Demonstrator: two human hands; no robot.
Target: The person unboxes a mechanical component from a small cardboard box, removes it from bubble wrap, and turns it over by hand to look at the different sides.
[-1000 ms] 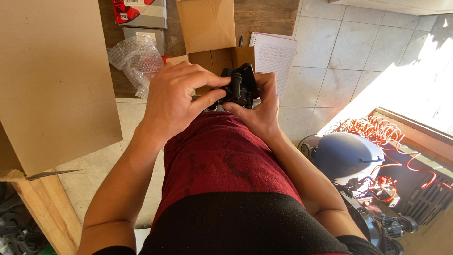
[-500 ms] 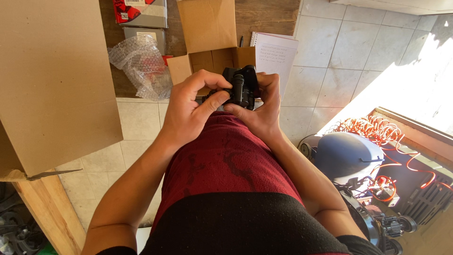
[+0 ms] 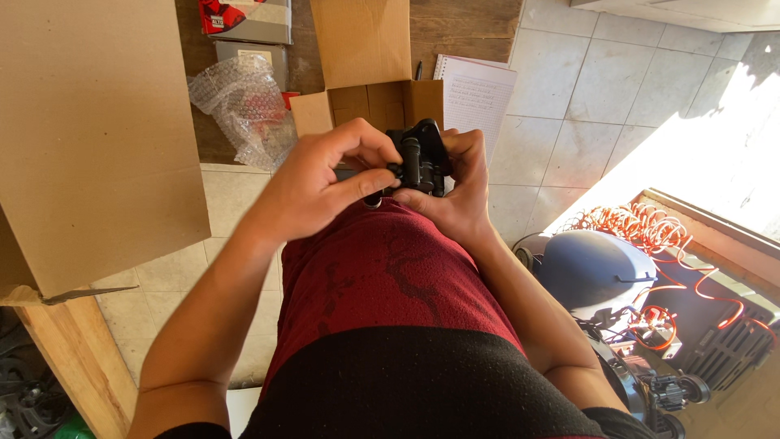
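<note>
1. The big cardboard sheet (image 3: 93,130) juts over the left side of the scene on a wooden edge. Standing this close to it, the person could nudge it with the left elbow, and I'd expect it to slide off toward the tiled floor (image 3: 601,89).

2. The blue rounded machine (image 3: 591,272) with its orange coiled hose (image 3: 650,236) sits on the floor by the person's right leg. A step back that way risks a snag on the coils.

3. The open cardboard box (image 3: 366,97) stands on the wooden worktop (image 3: 463,28), near its front edge, just beyond the hands. The bubble wrap (image 3: 240,102) lies left of it, the lined notepad (image 3: 479,89) right of it, hanging over the edge.

4. The small black part (image 3: 418,158) is held in the air above the red shorts, in front of that box and not over the worktop. If it slips, it falls onto the tiles, not wood.

5. The right hand (image 3: 455,191) cups it from behind, its grip closed on the part. The left hand (image 3: 313,191) pinches the near side with thumb and fingertips (image 3: 382,175), also clamped on it. That pinch looks shallow; a hard twist could pop the piece loose.
</note>
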